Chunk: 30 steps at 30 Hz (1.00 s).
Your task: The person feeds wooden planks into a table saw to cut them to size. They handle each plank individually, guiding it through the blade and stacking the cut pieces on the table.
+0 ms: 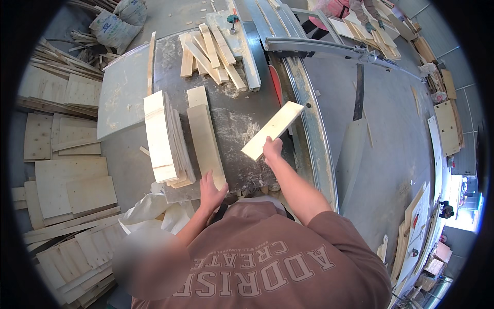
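My right hand [272,149] is closed around the near end of a pale wooden plank [278,126]. That plank slants up to the right over the dark table top, its far end close to the metal rail. At the near end of another plank [206,141], my left hand [212,191] rests with its fingers stretched out and apart. This plank lies lengthwise on the table, with a second board [196,96] showing from beneath its far end. Just left of it stands a tall stack of similar planks [160,136].
The dark saw table [236,116] carries sawdust and a loose pile of wood strips [208,54] at its far side. A red curved part [275,85] sits beside the long metal rail [314,118]. Sheet offcuts [72,185] cover the floor at left. Another person's gloved hand [370,27] shows at upper right.
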Available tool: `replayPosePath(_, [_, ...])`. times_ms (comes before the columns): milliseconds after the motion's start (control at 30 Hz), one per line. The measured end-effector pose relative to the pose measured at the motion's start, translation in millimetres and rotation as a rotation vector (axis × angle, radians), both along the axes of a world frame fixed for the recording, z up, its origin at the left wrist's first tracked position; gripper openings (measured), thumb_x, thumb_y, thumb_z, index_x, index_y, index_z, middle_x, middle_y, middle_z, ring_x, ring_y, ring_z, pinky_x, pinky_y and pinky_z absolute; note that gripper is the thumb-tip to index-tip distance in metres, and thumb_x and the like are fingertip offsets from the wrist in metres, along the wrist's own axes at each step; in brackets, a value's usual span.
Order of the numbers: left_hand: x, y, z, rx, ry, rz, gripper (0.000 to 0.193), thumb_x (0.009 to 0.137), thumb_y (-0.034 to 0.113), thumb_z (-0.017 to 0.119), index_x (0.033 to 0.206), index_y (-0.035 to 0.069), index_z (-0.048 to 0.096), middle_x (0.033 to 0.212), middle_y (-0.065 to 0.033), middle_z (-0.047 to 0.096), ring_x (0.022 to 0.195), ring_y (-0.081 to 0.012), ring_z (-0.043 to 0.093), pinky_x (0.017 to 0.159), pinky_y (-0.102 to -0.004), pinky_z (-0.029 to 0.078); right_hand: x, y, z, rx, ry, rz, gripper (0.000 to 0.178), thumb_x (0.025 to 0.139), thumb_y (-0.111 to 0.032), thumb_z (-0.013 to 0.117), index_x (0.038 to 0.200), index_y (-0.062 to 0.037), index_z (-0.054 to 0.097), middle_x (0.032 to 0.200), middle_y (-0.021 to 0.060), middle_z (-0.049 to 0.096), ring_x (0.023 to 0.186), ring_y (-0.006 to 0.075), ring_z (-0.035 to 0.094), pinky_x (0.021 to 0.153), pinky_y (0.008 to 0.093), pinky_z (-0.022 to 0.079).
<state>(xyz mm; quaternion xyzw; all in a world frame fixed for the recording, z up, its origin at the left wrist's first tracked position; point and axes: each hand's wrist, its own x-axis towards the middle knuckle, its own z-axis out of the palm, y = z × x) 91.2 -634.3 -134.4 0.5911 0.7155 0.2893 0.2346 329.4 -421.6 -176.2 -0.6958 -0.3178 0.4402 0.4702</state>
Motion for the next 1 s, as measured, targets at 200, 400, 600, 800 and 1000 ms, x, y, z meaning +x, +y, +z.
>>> replayPosePath(200, [-3.7,20.5,22.8,-0.039,-0.655,0.033,0.077,0.100,0.031,0.072,0.159,-0.007,0.041,0.145,-0.0207,0.062,0.122,-0.0317,0.065,0.106,-0.0436,0.053,-10.4,-104.0,60.9,0.057,0.728,0.413,0.032,0.114,-0.028,0.058,0.128,0.0004,0.062,0.115,0.0071,0.071,0.103,0.0173,0.070,0.089,0.0358,0.060])
replayPosePath(400, [2.4,84.0,118.0,0.037,-1.316,-0.046,0.065,0.110,0.034,0.052,0.165,0.002,0.041,0.133,-0.0063,0.069,0.111,-0.0157,0.066,0.096,-0.0351,0.055,15.0,-140.7,106.8,-0.235,1.039,0.919,0.040,0.112,-0.037,0.061,0.136,-0.0042,0.063,0.122,0.0060,0.075,0.108,0.0157,0.074,0.094,0.0355,0.062])
replayPosePath(600, [1.6,75.9,210.8,0.301,-1.369,-0.148,0.066,0.109,0.028,0.046,0.170,0.005,0.033,0.143,-0.0039,0.063,0.119,-0.0132,0.063,0.102,-0.0308,0.051,17.1,-164.0,119.7,-0.235,1.105,1.079,0.046,0.108,-0.035,0.069,0.143,-0.0051,0.062,0.126,0.0066,0.075,0.113,0.0177,0.073,0.099,0.0380,0.060])
replayPosePath(800, [1.6,62.1,244.2,0.420,-1.384,-0.225,0.068,0.109,0.013,0.048,0.172,0.006,0.027,0.155,-0.0074,0.056,0.130,-0.0129,0.060,0.110,-0.0320,0.049,21.4,-171.2,134.9,-0.151,1.100,1.169,0.049,0.106,-0.030,0.072,0.146,-0.0028,0.061,0.132,0.0078,0.074,0.119,0.0187,0.072,0.103,0.0385,0.058])
replayPosePath(1000, [-2.1,61.1,237.7,0.437,-1.272,-0.172,0.061,0.112,0.019,0.057,0.168,0.005,0.037,0.141,-0.0042,0.064,0.121,-0.0073,0.061,0.104,-0.0262,0.049,23.6,-173.4,140.9,-0.147,1.055,1.197,0.050,0.107,-0.030,0.071,0.146,-0.0018,0.060,0.134,0.0091,0.073,0.122,0.0185,0.070,0.104,0.0380,0.057])
